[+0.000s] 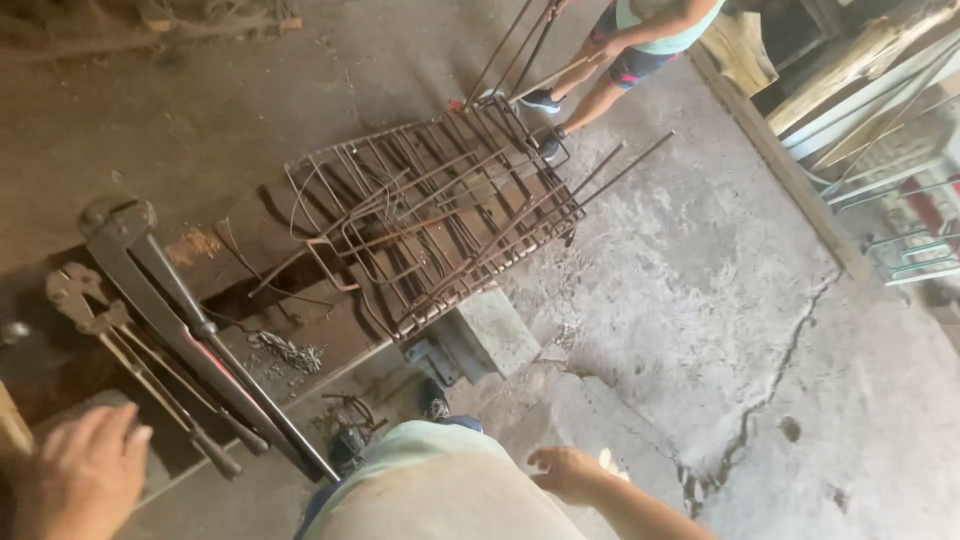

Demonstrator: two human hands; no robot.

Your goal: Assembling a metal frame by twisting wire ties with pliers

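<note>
Landmark: the rusty wire rack [430, 215] lying across the worn steel tabletop [205, 245].

The rack was a grid of bent rod, brown with rust, its long axis running from near-left to far-right. It held loose straight rods [520, 215] among its bars; two of them stuck out past its far-right end, over the cracked concrete floor [700, 330].

Left of the rack lay the large bolt cutters [195, 325], flat on the tabletop. Jaws pointed away from me and left; the long dark handles ran back toward me and to the right, ending near my apron. A smaller, rustier pair of cutters [130, 350] lay just left of them, roughly parallel, head the same way.

My left hand [80, 480] was below the rack and left of it, near the smaller cutters' handle ends. Grip loose, fingers spread, holding nothing; I could not tell whether it touched the tabletop. My right hand [570, 472] hung below the rack and to its right, over the floor, fingers relaxed and open, empty.

A short chain [290, 352] lay on the tabletop between the big cutters and the rack.

Beyond the rack's far end another person [640, 45] stood, gripping long rods [520, 45].
</note>
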